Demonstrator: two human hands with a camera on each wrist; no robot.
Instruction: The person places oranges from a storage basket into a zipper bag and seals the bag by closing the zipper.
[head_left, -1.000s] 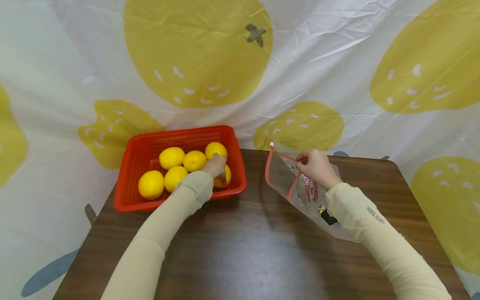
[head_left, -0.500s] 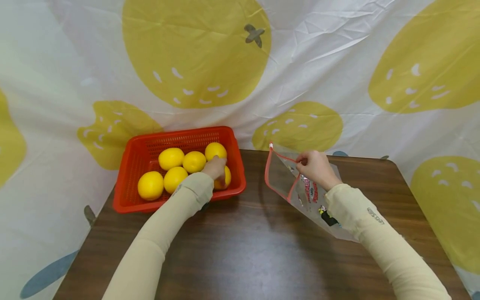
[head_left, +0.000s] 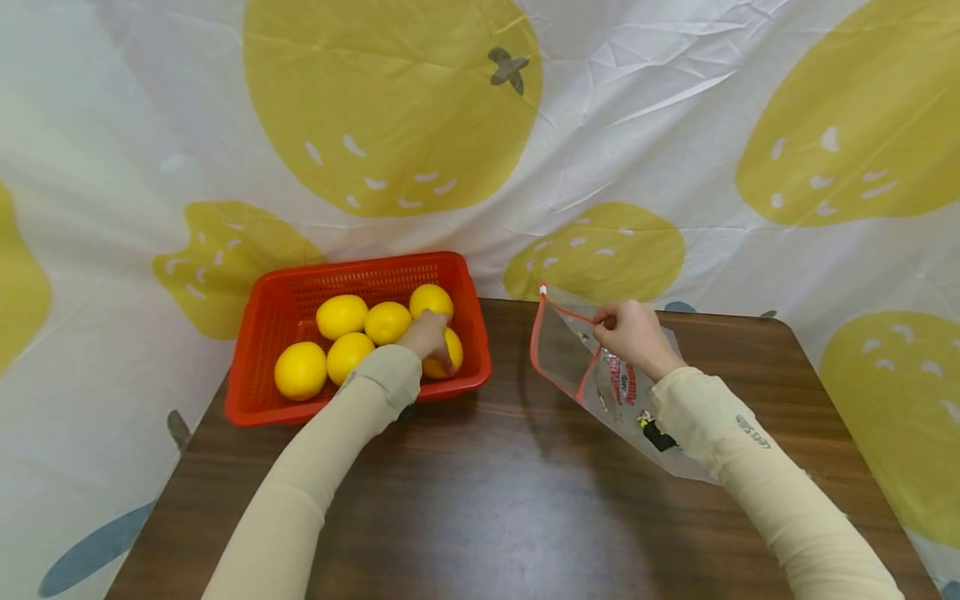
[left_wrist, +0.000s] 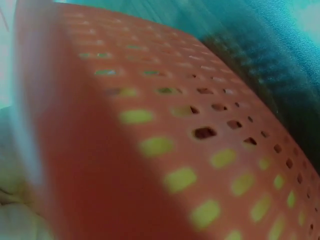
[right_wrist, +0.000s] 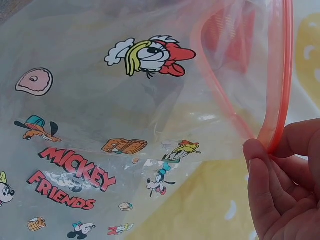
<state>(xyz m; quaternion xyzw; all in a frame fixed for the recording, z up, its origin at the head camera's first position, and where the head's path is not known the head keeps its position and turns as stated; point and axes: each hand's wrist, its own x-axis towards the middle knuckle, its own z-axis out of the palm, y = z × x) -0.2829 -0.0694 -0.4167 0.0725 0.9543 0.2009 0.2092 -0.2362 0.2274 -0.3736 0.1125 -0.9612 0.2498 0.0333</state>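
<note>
In the head view my left hand point(head_left: 426, 337) reaches into the red basket point(head_left: 246, 367) at its right end. Its fingers curl over a yellow lemon point(head_left: 453, 350) in the front right corner, hiding part of the fruit. Only a sliver of that hand shows in the left wrist view, behind the blurred basket wall point(left_wrist: 90, 165). My right hand point(head_left: 636, 337) pinches the red zip edge of a clear zip bag point(head_left: 622, 417). The bag's mouth gapes toward the basket. In the right wrist view, thumb and fingers grip the red zip strip point(right_wrist: 277, 75), beside the bag's printed cartoon figures.
Several more lemons point(head_left: 302, 371) lie in the basket, one point(head_left: 431, 302) right behind my left hand. Both basket and bag are on a dark wooden table point(head_left: 480, 500). A white cloth point(head_left: 600, 125) with yellow fruit prints hangs along the table's back and sides.
My left hand has shifted very slightly left over the same lemon, its fingers settling around it. The right hand and the bag stay nearly still.
</note>
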